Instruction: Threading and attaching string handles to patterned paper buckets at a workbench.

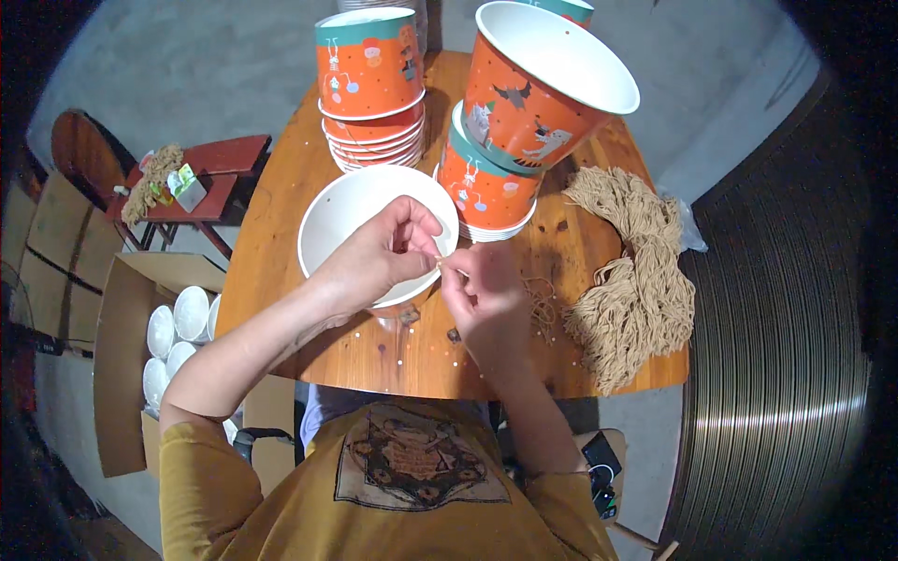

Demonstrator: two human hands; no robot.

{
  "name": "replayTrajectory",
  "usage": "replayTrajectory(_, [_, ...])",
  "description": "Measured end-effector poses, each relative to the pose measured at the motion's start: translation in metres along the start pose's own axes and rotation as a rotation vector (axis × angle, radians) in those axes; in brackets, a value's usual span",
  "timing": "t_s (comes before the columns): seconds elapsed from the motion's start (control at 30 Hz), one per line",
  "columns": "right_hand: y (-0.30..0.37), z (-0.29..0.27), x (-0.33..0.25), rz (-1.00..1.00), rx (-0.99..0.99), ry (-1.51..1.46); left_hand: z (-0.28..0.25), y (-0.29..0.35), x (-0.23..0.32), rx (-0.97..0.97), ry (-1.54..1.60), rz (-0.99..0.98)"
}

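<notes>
A paper bucket (341, 210), white inside, stands open side up at the middle of the wooden table. Over its near right rim, my left hand (369, 257) and my right hand (486, 299) meet with pinched fingertips. A small bit of tan cord (440, 264) shows between them; its ends are hidden by my fingers. My left wrist crosses the bucket's near rim, while my right hand is just outside it. Beside my right hand, a loose loop of the same cord (541, 304) lies on the table.
A large bundle of tan cords (631, 280) covers the table's right side. Behind the bucket are a stack of orange buckets (369, 75) and another stack topped by a tilted bucket (543, 89). At left, a cardboard box (122, 374) holds white cups (192, 313); beyond is a red bench (224, 164).
</notes>
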State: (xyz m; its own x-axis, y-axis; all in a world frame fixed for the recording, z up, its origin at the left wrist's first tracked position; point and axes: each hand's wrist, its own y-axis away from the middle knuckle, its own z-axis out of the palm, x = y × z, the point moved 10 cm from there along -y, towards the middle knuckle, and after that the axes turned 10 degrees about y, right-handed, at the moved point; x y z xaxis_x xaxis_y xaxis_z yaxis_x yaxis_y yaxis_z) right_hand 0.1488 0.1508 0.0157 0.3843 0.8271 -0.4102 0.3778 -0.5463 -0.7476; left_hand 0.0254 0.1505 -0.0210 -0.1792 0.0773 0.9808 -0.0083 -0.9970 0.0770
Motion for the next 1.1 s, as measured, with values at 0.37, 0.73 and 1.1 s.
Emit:
replayTrajectory(0.37, [-0.011, -0.005, -0.028, -0.228, -0.082, 0.384, 0.001, 0.006, 0.010, -0.004, -0.212, 0.035])
replayTrajectory(0.73, [0.001, 0.035, 0.036, 0.450, -0.417, -0.413, 0.017, 0.011, 0.012, -0.095, -0.351, 0.102])
replayTrajectory(1.1, [0.022, 0.041, 0.043, 0.882, -0.566, -0.816, 0.018, 0.012, 0.016, -0.109, -0.349, 0.137])
